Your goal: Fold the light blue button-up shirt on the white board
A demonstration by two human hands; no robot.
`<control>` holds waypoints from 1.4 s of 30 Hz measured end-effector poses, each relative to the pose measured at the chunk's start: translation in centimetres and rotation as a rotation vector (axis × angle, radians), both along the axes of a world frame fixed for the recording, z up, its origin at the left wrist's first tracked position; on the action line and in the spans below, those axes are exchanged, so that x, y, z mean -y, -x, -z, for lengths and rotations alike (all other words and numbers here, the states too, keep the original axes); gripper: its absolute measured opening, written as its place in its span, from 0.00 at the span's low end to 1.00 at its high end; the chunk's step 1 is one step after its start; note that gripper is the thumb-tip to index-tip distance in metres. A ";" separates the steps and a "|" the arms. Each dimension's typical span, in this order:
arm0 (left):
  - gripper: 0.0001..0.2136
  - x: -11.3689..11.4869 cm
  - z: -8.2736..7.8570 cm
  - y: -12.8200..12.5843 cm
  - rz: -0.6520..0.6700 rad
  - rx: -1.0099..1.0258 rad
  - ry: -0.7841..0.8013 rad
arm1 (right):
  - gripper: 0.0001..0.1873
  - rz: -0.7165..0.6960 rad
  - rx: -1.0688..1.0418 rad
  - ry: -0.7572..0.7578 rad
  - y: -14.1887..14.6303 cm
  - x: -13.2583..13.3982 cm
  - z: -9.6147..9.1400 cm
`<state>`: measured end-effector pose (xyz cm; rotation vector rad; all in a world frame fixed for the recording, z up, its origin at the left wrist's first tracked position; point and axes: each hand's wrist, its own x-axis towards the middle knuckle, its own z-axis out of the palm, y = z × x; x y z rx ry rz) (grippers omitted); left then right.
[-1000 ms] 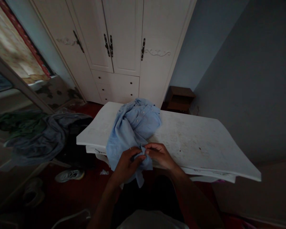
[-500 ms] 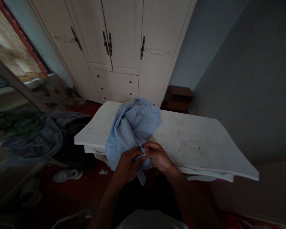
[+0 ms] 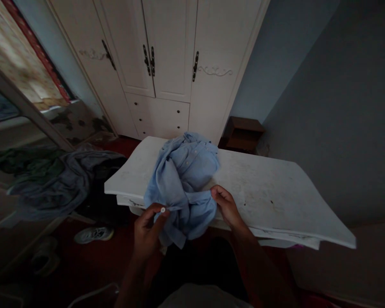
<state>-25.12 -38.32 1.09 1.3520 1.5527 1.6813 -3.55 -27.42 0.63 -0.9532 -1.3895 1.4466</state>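
Our L hand point(image 3: 149, 229) sits low, left of centre, palm turned inward. Thumb + index are pinched tight on a fold of the shirt point(image 3: 182, 179), other fingers curled under. Our R hand point(image 3: 227, 208) is apart from it and a bit higher, back of hand up, fingers point(image 3: 215, 193) curled closed on the shirt's edge. Both forearms are bare and angle in from bottom of frame, wrists approx straight.
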 end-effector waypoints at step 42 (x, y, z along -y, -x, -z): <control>0.11 -2.7 -1.4 -2.7 0.113 -0.356 0.150 | 0.15 -0.148 0.508 -0.476 3.8 1.4 -3.0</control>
